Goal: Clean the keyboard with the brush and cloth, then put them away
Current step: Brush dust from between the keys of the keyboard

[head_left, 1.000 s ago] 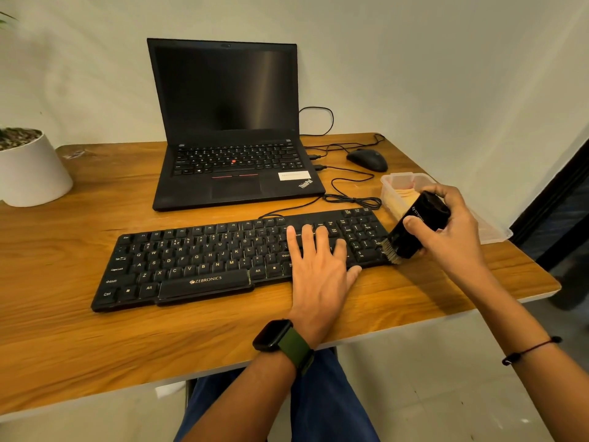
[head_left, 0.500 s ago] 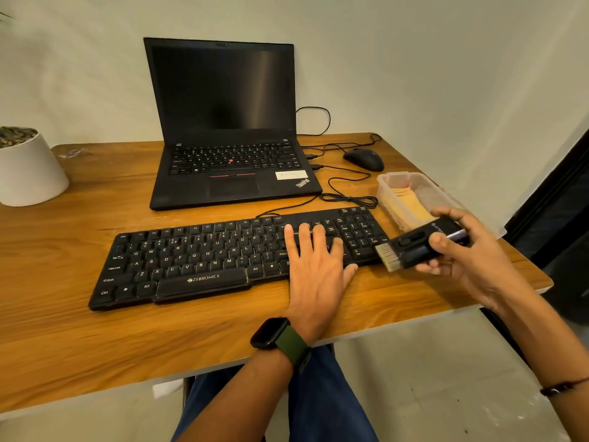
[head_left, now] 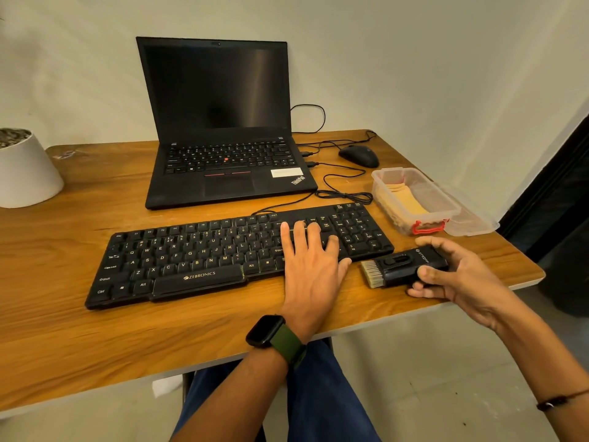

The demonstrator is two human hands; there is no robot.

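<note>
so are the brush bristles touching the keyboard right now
Apart. The head view shows bare wood between the bristles of the brush and the near right corner of the keyboard; the right hand holds it beside the board.

Left hand (head_left: 310, 266) flat, fingers spread (palm down); right hand (head_left: 459, 275) curled, gripping.

The tabletop (head_left: 63, 244) under my wrists is warm, grained wood with a soft satin sheen. On it, the keyboard (head_left: 197, 253) is matt black plastic. The brush (head_left: 404, 266) just right of the keyboard has a smooth, slightly glossy black plastic body and pale bristles. Behind the brush, the box (head_left: 446, 205) is clear, shiny plastic, holding a soft yellow cloth (head_left: 411, 202).
</note>
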